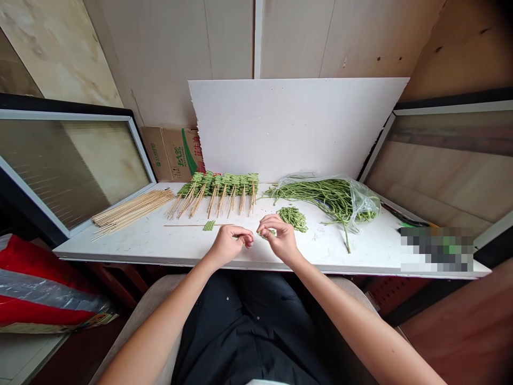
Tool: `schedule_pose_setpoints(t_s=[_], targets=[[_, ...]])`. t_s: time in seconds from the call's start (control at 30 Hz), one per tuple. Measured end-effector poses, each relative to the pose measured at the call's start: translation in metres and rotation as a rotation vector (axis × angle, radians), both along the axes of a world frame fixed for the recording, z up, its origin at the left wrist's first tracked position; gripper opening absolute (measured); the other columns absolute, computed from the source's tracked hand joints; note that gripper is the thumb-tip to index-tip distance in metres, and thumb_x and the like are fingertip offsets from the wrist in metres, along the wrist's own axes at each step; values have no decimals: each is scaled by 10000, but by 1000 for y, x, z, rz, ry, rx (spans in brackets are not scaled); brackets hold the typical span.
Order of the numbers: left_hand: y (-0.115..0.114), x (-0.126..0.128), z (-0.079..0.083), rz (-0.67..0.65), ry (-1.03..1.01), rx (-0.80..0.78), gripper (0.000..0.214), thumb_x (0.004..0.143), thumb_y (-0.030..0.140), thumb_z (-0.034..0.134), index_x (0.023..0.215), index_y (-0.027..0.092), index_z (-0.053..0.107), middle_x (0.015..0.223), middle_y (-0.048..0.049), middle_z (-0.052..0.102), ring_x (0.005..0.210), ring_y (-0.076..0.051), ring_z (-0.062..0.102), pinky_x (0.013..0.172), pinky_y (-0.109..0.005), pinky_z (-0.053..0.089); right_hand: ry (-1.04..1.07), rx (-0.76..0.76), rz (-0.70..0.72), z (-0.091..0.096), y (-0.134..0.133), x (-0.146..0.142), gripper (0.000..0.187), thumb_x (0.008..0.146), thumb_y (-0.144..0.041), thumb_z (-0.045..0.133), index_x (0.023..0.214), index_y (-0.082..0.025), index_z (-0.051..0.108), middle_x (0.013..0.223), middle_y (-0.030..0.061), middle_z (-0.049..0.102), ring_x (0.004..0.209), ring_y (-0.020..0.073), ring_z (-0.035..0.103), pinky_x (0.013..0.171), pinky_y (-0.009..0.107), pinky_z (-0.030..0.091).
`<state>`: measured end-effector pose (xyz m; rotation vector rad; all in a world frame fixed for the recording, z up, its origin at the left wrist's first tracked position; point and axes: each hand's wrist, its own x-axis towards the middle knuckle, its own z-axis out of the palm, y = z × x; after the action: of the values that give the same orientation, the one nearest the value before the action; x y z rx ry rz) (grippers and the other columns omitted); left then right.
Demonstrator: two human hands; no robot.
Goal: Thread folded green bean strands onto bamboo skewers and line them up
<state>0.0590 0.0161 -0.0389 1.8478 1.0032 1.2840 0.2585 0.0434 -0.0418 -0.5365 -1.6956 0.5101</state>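
Observation:
Close together over the front of the white table, my two hands face each other. My left hand (230,245) has its fingers curled in a pinch, and what they hold, if anything, is hidden. A thin bamboo skewer (182,225) runs level behind that hand; a short row of cut green bean pieces (209,225) is at the skewer, left of the hand. My right hand (280,238) is closed, thumb and fingertips pinching what looks like a small green bean piece. Just behind it lies a pile of cut bean pieces (293,218).
Loose skewers (134,210) lie at the left. Finished bean skewers (224,184) are stacked at the back. Long green beans (324,195) spill from a clear plastic bag (363,200) at the right. A cardboard box (170,152) and white board (296,128) stand behind. The white table (160,248) has a near edge.

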Motion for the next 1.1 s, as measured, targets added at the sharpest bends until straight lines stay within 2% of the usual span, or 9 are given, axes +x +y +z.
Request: schedule_pose_setpoints(t_s=[0.1,0.23,0.4,0.57,0.63,0.7,0.8,0.97,1.1], targets=[[6,-3,-4,38,-72,-25,221,911,312,691,809,141,787,702,-72,754,658,-190,717,722,-306,585,31,-116,-25,-1,16,14,164,921,-389,784,826,-259,812,843,72,767,947,281,677,856,440,538],[12,-9,-10,69,-19,-57,326,937,430,690,972,132,819,791,-86,767,592,-151,654,632,-282,546,-278,-105,-235,-11,38,34,190,928,-433,772,893,-264,851,906,102,761,1015,323,606,919,499,481],[14,-11,-15,119,123,14,343,1009,328,554,1185,139,780,906,-95,770,664,-145,624,649,-273,522,-589,-58,-314,-32,49,42,217,976,-376,705,893,-258,866,876,127,749,988,343,538,891,503,464],[10,-9,-12,91,118,-16,444,1004,253,568,1438,171,614,958,-84,791,821,-183,736,829,-327,575,-551,-35,-284,-25,41,36,374,1069,-424,529,1042,-228,846,954,138,767,991,330,550,920,506,463],[7,-7,-9,87,103,-26,455,981,240,613,1432,180,613,961,-83,802,869,-202,763,867,-341,584,-501,-56,-188,-16,33,30,414,1089,-465,479,1134,-232,819,982,127,777,999,316,576,923,492,476],[4,-5,-7,70,82,-38,470,960,219,641,1427,183,613,965,-80,811,893,-212,777,895,-349,591,-468,-48,-65,-9,25,23,390,1061,-513,543,1204,-248,791,1014,112,785,1022,303,609,928,472,493],[2,-3,-6,55,79,-21,470,939,197,667,1408,191,628,967,-65,818,884,-208,783,934,-352,589,-433,25,37,-3,14,14,316,1001,-504,668,1144,-257,803,989,102,788,1005,286,642,919,449,508],[6,-6,-7,142,155,82,466,894,248,780,1350,224,684,964,-52,821,943,-232,766,968,-379,567,-332,93,-56,2,10,11,192,1020,-378,669,990,-254,813,886,89,765,902,263,622,852,445,501],[7,-9,-5,234,266,220,179,932,302,763,1096,240,800,1016,-75,819,983,-267,745,972,-408,538,-286,114,-115,9,10,14,150,1017,-346,675,1008,-264,801,919,81,764,917,264,629,866,458,500]])
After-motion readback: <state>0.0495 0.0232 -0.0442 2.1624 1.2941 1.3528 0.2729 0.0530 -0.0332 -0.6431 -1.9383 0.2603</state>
